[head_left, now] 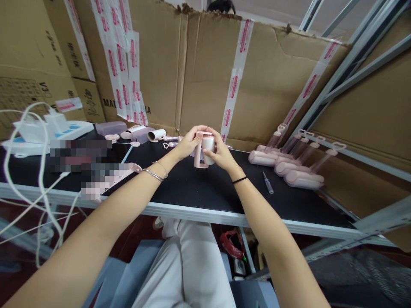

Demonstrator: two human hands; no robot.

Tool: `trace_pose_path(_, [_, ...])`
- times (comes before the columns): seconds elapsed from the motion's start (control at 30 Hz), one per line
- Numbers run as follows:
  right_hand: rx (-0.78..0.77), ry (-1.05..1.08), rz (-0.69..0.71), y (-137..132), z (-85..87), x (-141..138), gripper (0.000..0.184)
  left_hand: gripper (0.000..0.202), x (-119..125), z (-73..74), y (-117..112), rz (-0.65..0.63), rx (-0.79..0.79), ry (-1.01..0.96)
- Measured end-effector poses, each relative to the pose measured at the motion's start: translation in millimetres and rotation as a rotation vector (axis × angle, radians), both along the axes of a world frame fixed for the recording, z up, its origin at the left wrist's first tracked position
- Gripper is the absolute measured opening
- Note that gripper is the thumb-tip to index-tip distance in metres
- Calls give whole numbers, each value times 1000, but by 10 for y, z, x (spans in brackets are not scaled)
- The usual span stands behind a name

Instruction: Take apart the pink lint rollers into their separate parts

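My left hand (190, 143) is closed on a pale pink U-shaped frame (197, 157), held just above the black tabletop. Closed around a white roll (209, 150) beside that frame is my right hand (224, 154). Both hands meet at the top, where a pink end piece shows between the fingertips. The roll appears partly inside the frame; how the two join is hidden by my fingers. Behind my left hand lie clear handles with heart-shaped ends (166, 145) and a hollow white roll (156, 135). Translucent purple covers (143, 134) rest further left.
Several pink lint rollers (303, 179) with heart-ended handles lie at the right, near a small screwdriver (267, 183). A white power strip (73, 127) with looping cables occupies the left. Cardboard (205, 72) walls the back; a metal rail (199, 212) edges the table.
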State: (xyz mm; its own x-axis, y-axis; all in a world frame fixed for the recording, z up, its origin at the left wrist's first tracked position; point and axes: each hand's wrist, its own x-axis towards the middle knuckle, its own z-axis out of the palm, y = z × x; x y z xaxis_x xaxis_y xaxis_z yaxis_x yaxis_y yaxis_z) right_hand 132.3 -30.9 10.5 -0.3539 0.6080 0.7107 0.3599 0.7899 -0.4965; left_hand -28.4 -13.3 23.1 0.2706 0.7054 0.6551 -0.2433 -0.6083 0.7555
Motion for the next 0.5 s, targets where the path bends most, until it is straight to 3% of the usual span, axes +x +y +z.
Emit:
trace_pose_path(0.13, [16, -9, -5, -6, -3, -1, 70, 23, -12, 3, 6, -31, -36, -34])
trace_pose_path(0.27, [26, -6, -10, -2, 0, 8, 70, 32, -23, -21, 56, -37, 58, 34])
trace_pose_path(0.43, [65, 34, -39, 25, 15, 12, 68, 67, 24, -71, 89, 19, 171, 188])
trace_pose_path(0.5, [105, 112, -86, 43, 29, 20, 66, 81, 71, -99, 47, 21, 117, 230])
